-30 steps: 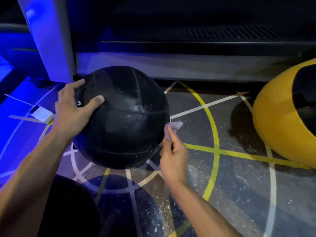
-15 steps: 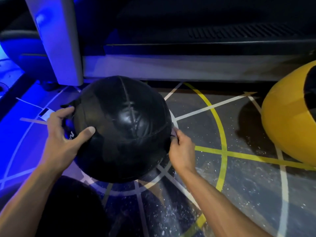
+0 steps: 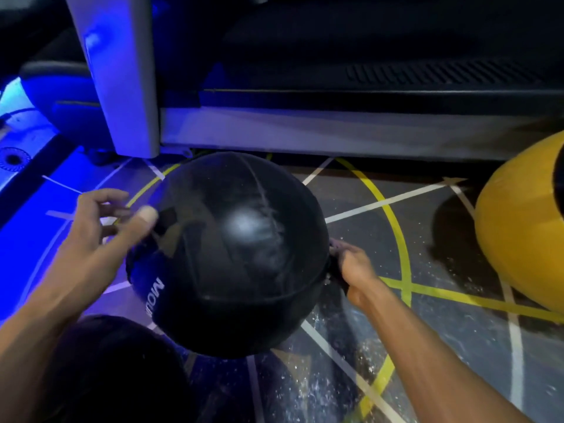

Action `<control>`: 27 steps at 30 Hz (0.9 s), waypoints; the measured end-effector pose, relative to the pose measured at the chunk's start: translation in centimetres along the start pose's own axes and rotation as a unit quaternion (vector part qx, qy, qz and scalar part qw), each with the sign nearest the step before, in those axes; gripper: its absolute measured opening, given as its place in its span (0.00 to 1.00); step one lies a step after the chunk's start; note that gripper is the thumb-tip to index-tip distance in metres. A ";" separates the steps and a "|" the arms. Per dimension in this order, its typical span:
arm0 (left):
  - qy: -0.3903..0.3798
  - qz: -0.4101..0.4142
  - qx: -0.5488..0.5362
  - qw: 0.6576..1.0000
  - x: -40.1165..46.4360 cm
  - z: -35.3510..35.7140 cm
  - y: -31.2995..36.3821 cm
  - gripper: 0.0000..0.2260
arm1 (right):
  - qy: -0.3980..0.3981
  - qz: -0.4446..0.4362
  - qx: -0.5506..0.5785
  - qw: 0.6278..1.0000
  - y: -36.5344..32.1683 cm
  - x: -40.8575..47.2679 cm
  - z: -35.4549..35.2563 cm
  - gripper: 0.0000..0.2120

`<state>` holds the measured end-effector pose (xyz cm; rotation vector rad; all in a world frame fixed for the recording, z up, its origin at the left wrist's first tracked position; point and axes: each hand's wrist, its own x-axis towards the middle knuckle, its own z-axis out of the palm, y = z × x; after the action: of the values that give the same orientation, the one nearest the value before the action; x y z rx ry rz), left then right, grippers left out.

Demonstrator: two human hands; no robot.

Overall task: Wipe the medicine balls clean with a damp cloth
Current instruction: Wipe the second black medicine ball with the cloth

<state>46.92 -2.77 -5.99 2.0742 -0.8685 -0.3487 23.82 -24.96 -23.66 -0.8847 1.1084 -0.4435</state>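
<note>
Dark speckled floor (image 3: 442,346) with yellow and white lines (image 3: 396,236), blue light at left.

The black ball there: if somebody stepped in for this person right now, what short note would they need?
Left hand: at the upper left of the black medicine ball, thumb touching it, fingers loosely curled and off the surface.
Right hand: pressed against the ball's right side; the cloth is barely visible there, so I cannot confirm it.
The ball sits low over the marked floor. A yellow ball waits to the right, untouched.
Done: unclear; a pale smear shows on the ball's top.
Left: finish the black ball, then wipe the yellow one.
</note>
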 end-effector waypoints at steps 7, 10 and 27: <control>0.030 -0.064 -0.105 0.992 0.9 3.5 1.2 0.25 | 0.015 0.041 0.063 0.997 2.1 -1.0 -0.6 0.15; 0.001 -0.028 -0.140 0.990 0.4 3.1 2.1 0.28 | 0.019 0.045 0.113 0.992 2.1 -3.9 -1.4 0.14; -0.054 0.123 0.113 0.984 4.7 4.4 1.5 0.29 | 0.019 -0.313 -0.188 0.931 -2.0 -8.4 -2.8 0.20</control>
<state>47.29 -9.24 -7.21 2.1360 -1.2663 -0.2388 18.01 -21.29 -17.67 -1.5886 0.9406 -0.7882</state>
